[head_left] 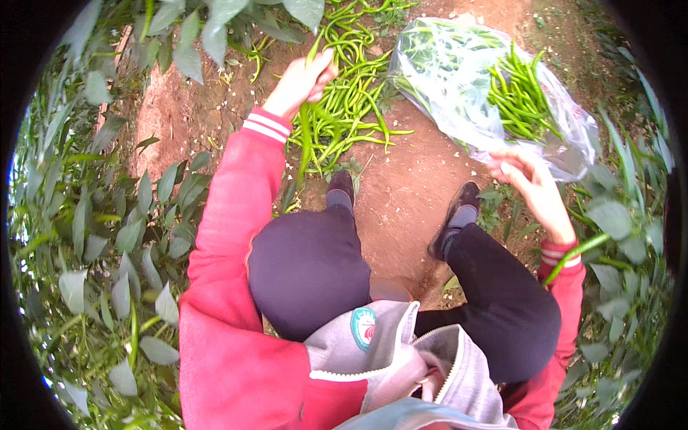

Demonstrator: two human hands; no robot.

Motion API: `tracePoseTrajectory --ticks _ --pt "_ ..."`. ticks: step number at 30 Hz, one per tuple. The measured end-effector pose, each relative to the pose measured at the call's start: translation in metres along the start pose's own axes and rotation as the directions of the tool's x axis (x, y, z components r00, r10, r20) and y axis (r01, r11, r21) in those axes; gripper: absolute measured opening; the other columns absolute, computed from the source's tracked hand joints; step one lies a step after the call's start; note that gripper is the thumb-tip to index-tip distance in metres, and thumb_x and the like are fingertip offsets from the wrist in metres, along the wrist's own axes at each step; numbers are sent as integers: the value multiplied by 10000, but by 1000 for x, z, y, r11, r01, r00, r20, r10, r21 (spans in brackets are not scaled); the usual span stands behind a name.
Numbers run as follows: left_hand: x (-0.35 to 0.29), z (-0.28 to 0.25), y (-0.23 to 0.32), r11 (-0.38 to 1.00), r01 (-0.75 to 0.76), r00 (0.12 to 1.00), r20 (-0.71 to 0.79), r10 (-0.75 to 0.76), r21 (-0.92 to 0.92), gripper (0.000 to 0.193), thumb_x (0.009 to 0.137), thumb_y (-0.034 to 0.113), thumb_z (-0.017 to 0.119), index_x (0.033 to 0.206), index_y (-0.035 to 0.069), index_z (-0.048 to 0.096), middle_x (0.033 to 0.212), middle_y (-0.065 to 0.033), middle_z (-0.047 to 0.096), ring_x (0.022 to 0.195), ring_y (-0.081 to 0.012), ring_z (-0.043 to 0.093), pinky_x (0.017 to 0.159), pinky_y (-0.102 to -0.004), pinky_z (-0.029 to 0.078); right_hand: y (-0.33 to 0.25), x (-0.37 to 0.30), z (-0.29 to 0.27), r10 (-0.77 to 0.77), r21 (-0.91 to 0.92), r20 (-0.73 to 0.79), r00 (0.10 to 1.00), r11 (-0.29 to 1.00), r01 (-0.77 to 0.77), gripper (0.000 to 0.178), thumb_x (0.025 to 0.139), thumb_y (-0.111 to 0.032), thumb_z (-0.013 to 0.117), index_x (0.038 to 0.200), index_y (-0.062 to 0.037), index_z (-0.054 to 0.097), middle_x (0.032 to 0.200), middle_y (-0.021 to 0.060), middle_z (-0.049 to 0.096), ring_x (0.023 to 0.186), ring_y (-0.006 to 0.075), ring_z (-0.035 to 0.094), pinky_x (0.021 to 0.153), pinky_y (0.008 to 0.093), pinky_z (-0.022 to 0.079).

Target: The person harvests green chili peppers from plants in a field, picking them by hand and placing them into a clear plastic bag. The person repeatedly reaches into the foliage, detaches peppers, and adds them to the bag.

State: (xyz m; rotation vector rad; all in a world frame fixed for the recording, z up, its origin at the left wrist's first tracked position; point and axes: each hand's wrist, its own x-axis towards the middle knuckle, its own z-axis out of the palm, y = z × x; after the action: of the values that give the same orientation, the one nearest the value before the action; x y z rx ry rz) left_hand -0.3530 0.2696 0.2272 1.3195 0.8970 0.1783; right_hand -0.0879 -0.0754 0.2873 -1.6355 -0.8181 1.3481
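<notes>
Slim green peppers (352, 97) piled loose on ground (398, 215); more inside clear plastic bag (462, 107).

Free passage: bare soil (401, 186) opens at the centre, narrowing toward 1 o'clock between pepper heap (355, 93) and plastic bag (451, 79). Obstacles — left shoe (341, 183) and right shoe (464, 197) flanking this gap; left foliage (130, 235), 9 o'clock; right foliage (609, 218), 3 o'clock; overhanging leaves (304, 11), 11 o'clock.

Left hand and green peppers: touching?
Touching. The head view shows the left hand gripping a few green peppers, which hang out below its curled fingers.
</notes>
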Motion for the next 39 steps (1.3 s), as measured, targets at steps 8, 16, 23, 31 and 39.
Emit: tracePoseTrajectory --ticks 8,16,23,31,39 --pt "-62 138 146 852 140 761 606 233 -504 314 1028 299 484 830 56 486 692 28 385 497 -43 330 478 -196 324 -115 -7 53 -314 -227 125 941 914 335 460 977 -302 562 1323 1 538 1347 104 561 1260 157 495 1076 292 354" --pt "-68 153 142 928 -73 759 583 289 -366 419 1015 434 460 937 36 564 895 -49 574 796 -159 561 807 -303 495 -101 0 89 -199 612 416 887 783 -111 522 995 -313 513 1388 19 423 1285 186 558 1185 268 568 1065 436 427" --pt "63 77 23 988 65 996 77 -54 -139 665 965 605 430 1235 14 571 1160 -131 638 1027 -224 609 921 -368 483 -29 64 73 -232 831 186 955 555 -28 452 996 -194 536 1374 33 435 1030 53 575 980 164 597 1037 433 468" --pt "62 38 -204 416 143 983 -78 -169 898 621 860 446 655 1203 -57 531 1104 -294 631 1030 -402 627 903 -467 494 46 161 80 0 92 -339 941 995 33 432 980 -182 526 1374 -24 451 1060 119 573 977 255 585 923 370 456" --pt "74 28 -226 617 187 982 -149 -114 765 326 863 227 709 1100 24 614 818 -136 688 708 -250 647 671 -376 516 42 215 151 96 -51 -317 943 992 -118 648 783 -117 609 1385 22 411 1115 204 559 1001 274 548 899 338 441"
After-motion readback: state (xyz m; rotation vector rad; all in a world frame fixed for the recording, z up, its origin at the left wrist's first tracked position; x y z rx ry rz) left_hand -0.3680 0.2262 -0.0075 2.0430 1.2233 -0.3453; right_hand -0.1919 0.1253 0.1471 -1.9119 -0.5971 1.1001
